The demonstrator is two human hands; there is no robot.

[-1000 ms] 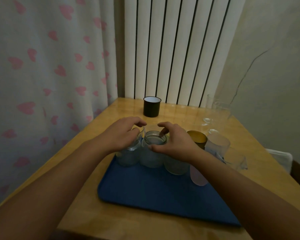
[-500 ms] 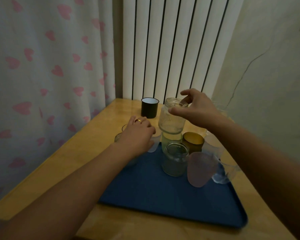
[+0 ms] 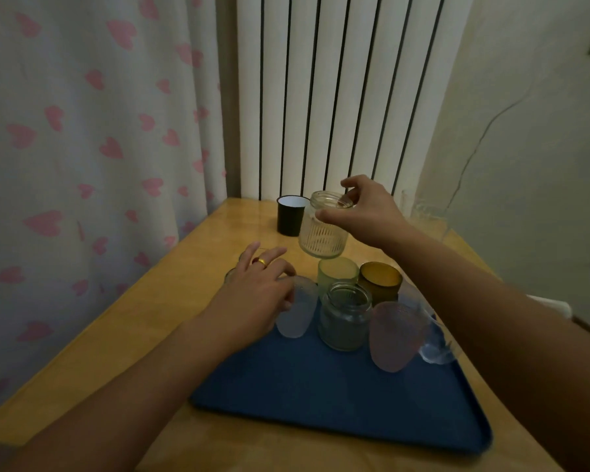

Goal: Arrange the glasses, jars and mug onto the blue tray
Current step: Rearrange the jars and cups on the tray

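The right hand (image 3: 365, 212) pinches the rim of a ribbed clear jar (image 3: 324, 229) between thumb and fingers and holds it in the air above the far edge of the blue tray (image 3: 338, 396). The jar hangs from the hand, mouth uppermost, with its long axis tilted slightly so that the base swings toward the left. Directly beneath it stands a pale green glass (image 3: 336, 272); open tray surface lies nearer the person. The coming move, as judged, turns on finding a free spot below the jar, since the back row is crowded.

The left hand (image 3: 256, 294) rests with curled fingers on a frosted glass (image 3: 295, 313) at the tray's left edge; whether it grips or only steadies the glass cannot be told.

Also on the tray: a smooth clear jar (image 3: 344, 318), a pink glass (image 3: 394, 335) and an amber glass (image 3: 380, 282), close together. The black mug (image 3: 290, 214) stands on the bench (image 3: 143, 321) beyond the tray, nearer the right hand, not yet placed.

The ribbed jar is transparent with vertical grooves and a threaded neck.
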